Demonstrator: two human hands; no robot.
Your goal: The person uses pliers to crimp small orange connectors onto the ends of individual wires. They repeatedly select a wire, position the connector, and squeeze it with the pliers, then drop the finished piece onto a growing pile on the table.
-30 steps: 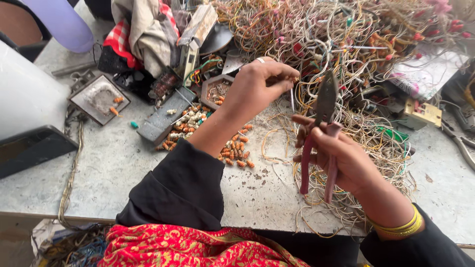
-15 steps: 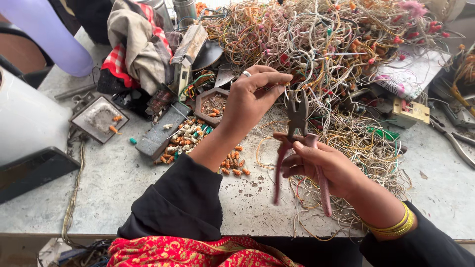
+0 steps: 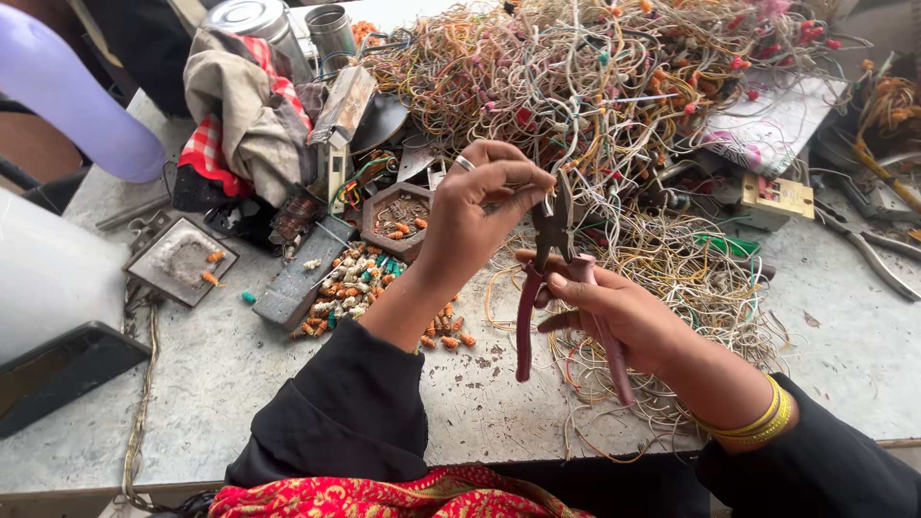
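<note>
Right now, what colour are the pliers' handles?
Dark red, maroon-like; the pliers show best in the head view.

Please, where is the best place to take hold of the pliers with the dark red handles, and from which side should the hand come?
Probably at the two sleeved handles of the pliers, near their lower ends. They spread apart toward the person, while the jaws point up into the wire heap. So come from the near side, as the right hand does; the left hand occupies the jaw end.
</note>
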